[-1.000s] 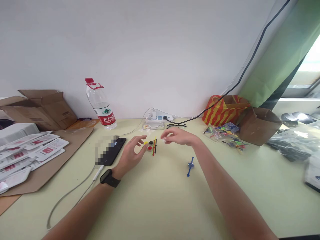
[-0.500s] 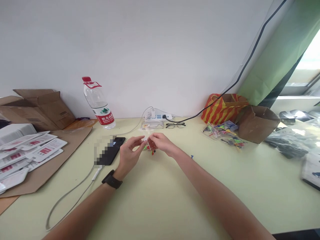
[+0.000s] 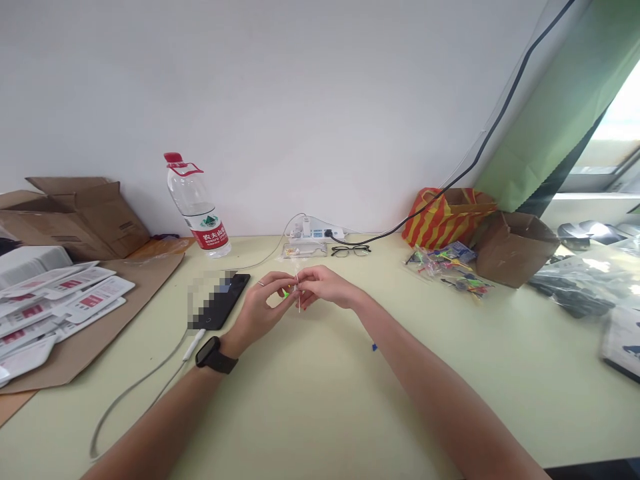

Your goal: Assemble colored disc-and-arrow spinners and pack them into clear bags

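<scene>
My left hand point(image 3: 265, 300) and my right hand point(image 3: 325, 287) meet at the middle of the table. Between their pinched fingertips stands a thin white stick point(image 3: 299, 305), its lower end jutting down below them. Both hands seem to grip it. A small yellow-green piece point(image 3: 285, 293) shows behind my left fingers, and a bit of red peeks out under my right fingers; most of these small parts are hidden. Beside my right forearm lies a small blue piece point(image 3: 375, 347), partly covered by the arm.
Left of my hands lie a black phone point(image 3: 220, 310) and its white cable. Farther back stand a large water bottle point(image 3: 207, 227), a power strip point(image 3: 317, 232) and eyeglasses point(image 3: 351, 251). Bagged colourful parts point(image 3: 465, 283) sit by a cardboard box point(image 3: 517, 250) on the right.
My fingertips have come closer together, and the white stick now shows upright between them. My right forearm has shifted over the blue piece, which now peeks out at its lower edge.
</scene>
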`<state>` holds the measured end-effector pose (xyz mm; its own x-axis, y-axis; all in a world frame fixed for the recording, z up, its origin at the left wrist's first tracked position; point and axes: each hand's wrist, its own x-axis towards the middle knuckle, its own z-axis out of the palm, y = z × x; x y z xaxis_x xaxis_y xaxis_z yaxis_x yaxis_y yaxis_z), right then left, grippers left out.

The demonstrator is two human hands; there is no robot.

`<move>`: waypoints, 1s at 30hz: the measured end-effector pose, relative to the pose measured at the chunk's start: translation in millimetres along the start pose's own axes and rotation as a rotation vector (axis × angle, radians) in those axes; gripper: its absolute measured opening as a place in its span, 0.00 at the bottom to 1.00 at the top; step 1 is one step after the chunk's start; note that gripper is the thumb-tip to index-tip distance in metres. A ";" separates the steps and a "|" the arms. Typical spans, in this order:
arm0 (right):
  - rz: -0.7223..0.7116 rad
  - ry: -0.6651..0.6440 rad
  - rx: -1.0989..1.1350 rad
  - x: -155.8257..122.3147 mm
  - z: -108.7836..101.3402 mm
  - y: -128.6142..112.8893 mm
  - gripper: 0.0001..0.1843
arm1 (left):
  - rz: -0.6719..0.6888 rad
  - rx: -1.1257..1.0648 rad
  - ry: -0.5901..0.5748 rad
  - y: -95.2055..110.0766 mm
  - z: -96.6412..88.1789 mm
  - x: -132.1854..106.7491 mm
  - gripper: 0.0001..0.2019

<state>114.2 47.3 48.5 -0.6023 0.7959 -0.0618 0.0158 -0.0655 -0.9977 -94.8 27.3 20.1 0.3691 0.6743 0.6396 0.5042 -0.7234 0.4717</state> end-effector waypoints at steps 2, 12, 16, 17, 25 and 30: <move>0.000 0.006 -0.008 -0.5 -1.5 -0.7 0.02 | 0.016 0.003 -0.009 -0.8 -0.7 0.0 0.09; 0.083 0.181 -0.579 3.1 -1.8 8.1 0.07 | 0.050 -0.059 -0.053 2.6 -2.7 -3.6 0.04; 0.184 0.244 -0.852 -3.2 -22.6 5.9 0.10 | -0.011 -0.016 -0.259 -5.2 -13.4 -4.3 0.10; 0.208 0.236 -0.874 -6.5 -30.1 3.7 0.12 | -0.035 0.015 -0.310 -7.6 -16.1 -4.2 0.10; 0.462 -0.196 -0.961 -53.9 -84.9 -29.6 0.19 | 0.007 0.194 -0.315 -15.6 -26.3 -1.0 0.08; 0.818 -0.249 -0.904 -58.4 -86.0 -25.6 0.25 | 0.001 0.190 -0.279 -16.5 -25.1 -2.3 0.08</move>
<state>217.6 54.2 75.4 -0.2897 0.5747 -0.7654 0.9417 0.0282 -0.3353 -123.5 34.0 26.1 0.5558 0.7071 0.4371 0.6307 -0.7012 0.3324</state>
